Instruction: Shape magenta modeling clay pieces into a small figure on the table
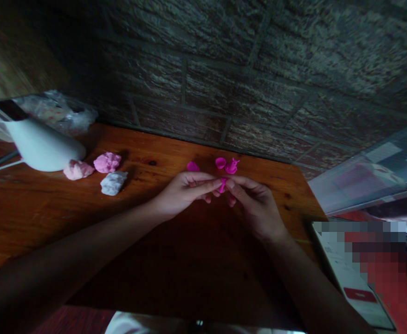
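Note:
A small magenta piece of what looks like modelling clay [222, 185] is pinched between my two hands, above the wooden table. My left hand [189, 188] grips it from the left with thumb and fingertips. On the other side my right hand [254, 199] holds it the same way. Just beyond my fingers lie a flat round magenta piece [220, 163] and a magenta lump with a thin pointed top [231, 166]. Another flat magenta piece [192, 166] rests behind my left hand, partly hidden by it.
Two pink lumps [107, 162] and a whitish lump [113, 183] sit on the table [147, 148] at the left, beside a white tapered object [46, 144] and crumpled clear plastic [60, 111]. A stone wall [203, 97] rises behind. A tablet-like device [354, 273] is at the right.

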Demonstrator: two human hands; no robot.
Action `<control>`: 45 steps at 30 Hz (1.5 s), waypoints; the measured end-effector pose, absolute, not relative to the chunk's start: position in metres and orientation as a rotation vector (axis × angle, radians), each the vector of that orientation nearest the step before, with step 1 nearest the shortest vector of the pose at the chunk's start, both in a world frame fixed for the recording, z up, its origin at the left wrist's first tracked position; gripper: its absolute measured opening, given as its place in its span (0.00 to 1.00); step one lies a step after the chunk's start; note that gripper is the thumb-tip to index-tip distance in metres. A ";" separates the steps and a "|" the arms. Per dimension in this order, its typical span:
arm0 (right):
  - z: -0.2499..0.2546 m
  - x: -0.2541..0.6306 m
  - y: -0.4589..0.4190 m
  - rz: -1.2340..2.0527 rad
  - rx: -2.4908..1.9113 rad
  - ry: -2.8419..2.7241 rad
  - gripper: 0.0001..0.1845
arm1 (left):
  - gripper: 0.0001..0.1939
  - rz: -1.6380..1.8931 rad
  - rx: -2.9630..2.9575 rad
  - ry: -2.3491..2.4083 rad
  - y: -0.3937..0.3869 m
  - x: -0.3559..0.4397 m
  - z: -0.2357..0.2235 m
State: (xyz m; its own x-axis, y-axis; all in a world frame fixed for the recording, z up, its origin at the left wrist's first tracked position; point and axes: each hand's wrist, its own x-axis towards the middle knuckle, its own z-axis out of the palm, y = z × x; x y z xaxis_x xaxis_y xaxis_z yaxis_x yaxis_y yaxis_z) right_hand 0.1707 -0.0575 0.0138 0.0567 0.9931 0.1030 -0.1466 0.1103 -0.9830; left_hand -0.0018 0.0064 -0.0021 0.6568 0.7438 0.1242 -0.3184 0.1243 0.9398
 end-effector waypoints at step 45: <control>0.025 0.182 -0.064 1.224 -0.953 -1.320 0.09 | 0.14 0.643 1.147 0.339 0.008 -0.007 -0.001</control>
